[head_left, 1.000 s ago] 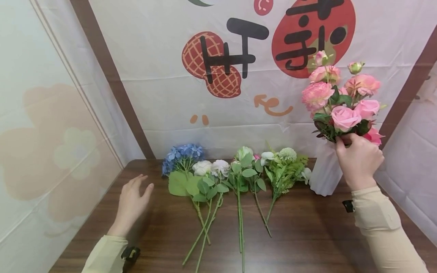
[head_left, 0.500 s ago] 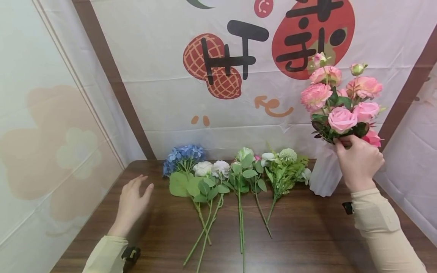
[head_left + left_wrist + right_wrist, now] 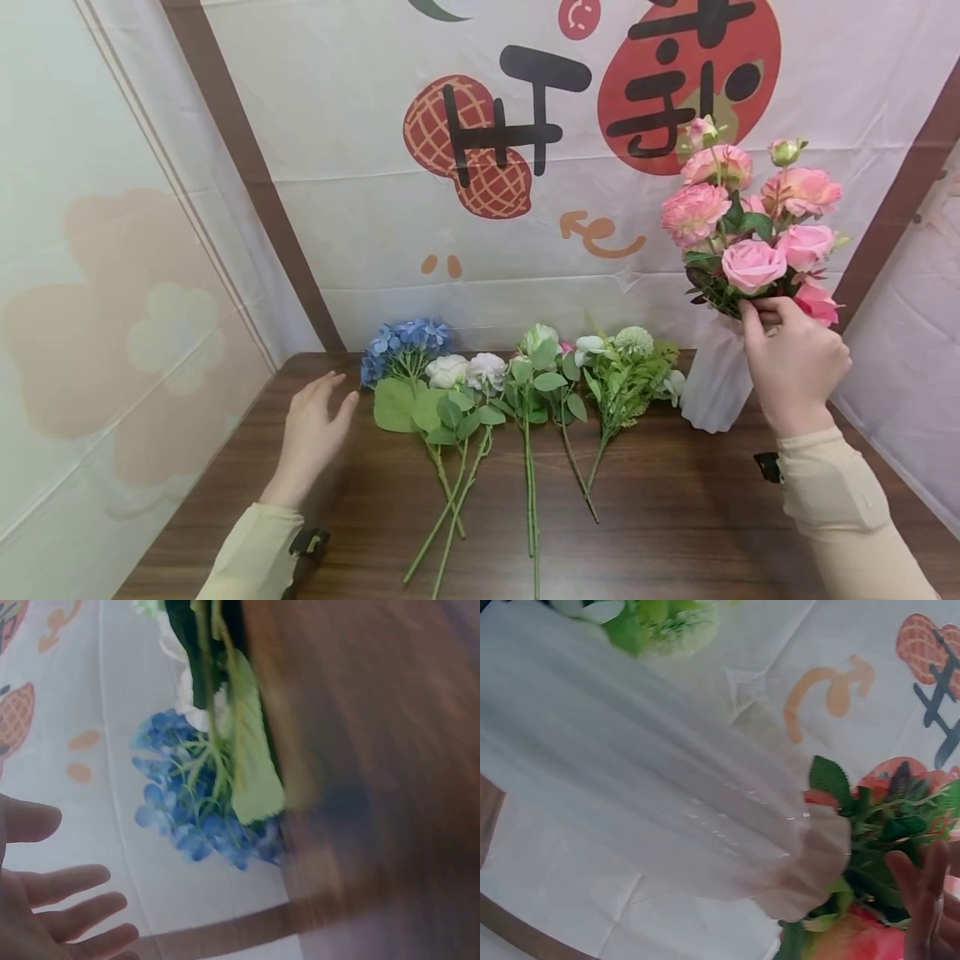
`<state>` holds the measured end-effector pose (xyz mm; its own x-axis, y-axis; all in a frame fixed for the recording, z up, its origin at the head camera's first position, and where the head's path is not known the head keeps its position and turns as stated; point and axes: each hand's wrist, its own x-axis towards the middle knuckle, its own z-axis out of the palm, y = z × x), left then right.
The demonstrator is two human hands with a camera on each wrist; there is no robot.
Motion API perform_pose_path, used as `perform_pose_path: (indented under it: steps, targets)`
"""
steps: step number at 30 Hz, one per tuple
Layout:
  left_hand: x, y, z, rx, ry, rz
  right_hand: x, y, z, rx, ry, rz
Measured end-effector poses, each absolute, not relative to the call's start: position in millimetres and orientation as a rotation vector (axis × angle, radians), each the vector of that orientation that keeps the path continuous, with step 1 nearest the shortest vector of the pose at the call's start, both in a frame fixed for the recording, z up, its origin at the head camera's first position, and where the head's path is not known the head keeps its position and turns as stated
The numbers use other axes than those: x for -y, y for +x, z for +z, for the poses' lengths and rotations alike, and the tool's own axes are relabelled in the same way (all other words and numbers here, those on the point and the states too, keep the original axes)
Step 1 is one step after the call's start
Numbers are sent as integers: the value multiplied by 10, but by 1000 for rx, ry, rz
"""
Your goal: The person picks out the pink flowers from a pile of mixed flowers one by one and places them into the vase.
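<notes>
On the right, pink artificial flowers stand in a white ribbed vase, above its wavy rim. My right hand pinches a pink rose just above the rim, with thumb and curled fingers among the leaves; the stem is hidden. In the right wrist view, fingers show beside green leaves. My left hand holds nothing, its fingers spread over the table's left side. Nearest to it lies a blue hydrangea with broad green leaves. The left wrist view shows these fingers apart from the hydrangea.
White flowers, green leafy stems and a fern-like sprig lie in a row on the brown wooden table, stems toward the front. A printed white cloth hangs right behind the table.
My left hand has moved a little to the right and forward, toward the hydrangea. The right hand has shifted slightly at the vase; the pink flowers sit slightly lower than a second ago.
</notes>
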<state>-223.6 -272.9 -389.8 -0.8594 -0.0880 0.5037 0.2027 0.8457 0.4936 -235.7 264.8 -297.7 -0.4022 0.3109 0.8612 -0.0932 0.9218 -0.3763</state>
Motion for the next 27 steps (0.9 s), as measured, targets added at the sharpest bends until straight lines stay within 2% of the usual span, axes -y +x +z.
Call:
perform_pose_path:
  steps: [14, 27]
  targets:
    - [2344, -2431, -3738, 2515, -141, -823, -2363, -2125, -2885, 2075, -7, 589]
    - [1918, -2565, -3589, 2520, -186, -892, -2012, -2202, -3106, 2252, 151, 618]
